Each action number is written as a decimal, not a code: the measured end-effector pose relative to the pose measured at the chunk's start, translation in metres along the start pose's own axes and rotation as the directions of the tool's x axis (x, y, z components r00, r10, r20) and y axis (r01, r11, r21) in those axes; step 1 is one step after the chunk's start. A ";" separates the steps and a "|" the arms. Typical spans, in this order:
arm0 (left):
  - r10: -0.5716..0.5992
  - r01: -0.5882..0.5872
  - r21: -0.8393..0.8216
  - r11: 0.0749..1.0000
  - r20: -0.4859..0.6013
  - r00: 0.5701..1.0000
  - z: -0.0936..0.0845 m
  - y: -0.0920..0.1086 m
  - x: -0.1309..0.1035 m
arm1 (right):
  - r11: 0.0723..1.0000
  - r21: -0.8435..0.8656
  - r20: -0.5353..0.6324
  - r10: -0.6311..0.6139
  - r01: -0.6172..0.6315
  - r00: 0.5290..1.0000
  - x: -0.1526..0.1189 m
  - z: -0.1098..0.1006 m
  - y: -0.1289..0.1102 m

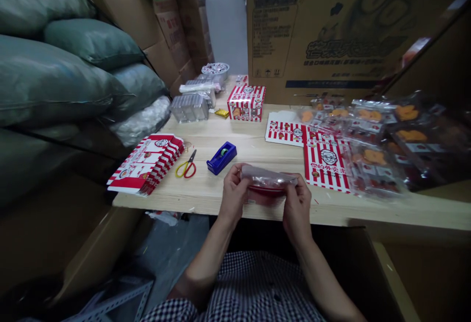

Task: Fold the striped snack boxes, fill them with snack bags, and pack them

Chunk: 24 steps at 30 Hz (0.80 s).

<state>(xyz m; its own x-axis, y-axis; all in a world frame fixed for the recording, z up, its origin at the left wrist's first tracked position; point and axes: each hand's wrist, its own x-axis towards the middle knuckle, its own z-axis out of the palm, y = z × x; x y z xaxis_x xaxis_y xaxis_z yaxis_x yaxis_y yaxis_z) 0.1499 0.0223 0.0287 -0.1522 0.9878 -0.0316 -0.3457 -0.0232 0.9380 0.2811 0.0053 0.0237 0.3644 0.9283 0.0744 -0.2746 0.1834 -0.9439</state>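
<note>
So right now it's a two-handed hold-and-handle step, as far as I can judge. The left hand (232, 192) is pinching one end of a clear, shiny plastic packet with a dark red lower part (267, 179), and the right hand (299, 204) has the other end, fingers and thumb closed on the top edge. The packet's at the near edge of the pale wooden table (206, 199), between the hands. Can't tell if its bottom touches the wood, and the red part is too blurry to make out.

The blue plastic tape dispenser (220, 164) is just beyond the left hand, with the red-and-yellow-handled scissors (189, 163) to its left. Neither is being touched. Flat red-and-white striped cartons (147, 165) are piled farther left.

IMO any move from here calls for an even grip at both ends, since thin film like that probably creases or slips if one side pulls harder.
</note>
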 end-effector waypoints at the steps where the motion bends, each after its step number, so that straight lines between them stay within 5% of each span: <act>1: -0.026 0.026 -0.059 0.998 0.012 1.000 0.000 0.000 0.002 | 0.999 0.028 0.011 0.018 -0.019 1.000 0.002 0.001 -0.001; 8: -0.049 0.089 -0.194 0.977 0.201 0.978 -0.012 0.002 -0.002 | 0.977 0.152 0.115 0.134 -0.151 0.984 0.006 -0.002 -0.005; 12: -0.057 0.092 -0.335 0.938 0.112 0.992 -0.021 -0.003 0.002 | 0.947 0.243 0.155 0.178 -0.212 0.972 0.008 -0.007 0.000; 16: -0.092 0.096 -0.316 0.944 0.027 0.995 -0.024 -0.009 0.009 | 0.928 0.222 0.239 0.245 -0.298 0.940 0.010 -0.012 0.004; 24: -0.106 0.137 -0.174 0.975 0.176 0.979 -0.023 -0.004 0.016 | 0.932 0.174 0.322 0.250 -0.317 0.913 0.016 -0.017 0.004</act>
<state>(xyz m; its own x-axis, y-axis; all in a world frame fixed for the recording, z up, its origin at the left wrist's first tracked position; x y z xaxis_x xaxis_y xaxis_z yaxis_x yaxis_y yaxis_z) 0.1281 0.0346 0.0166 0.0508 0.9963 -0.0697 -0.5188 0.0860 0.8506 0.3010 0.0156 0.0161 -0.0228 0.9976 -0.0649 -0.5264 -0.0671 -0.8476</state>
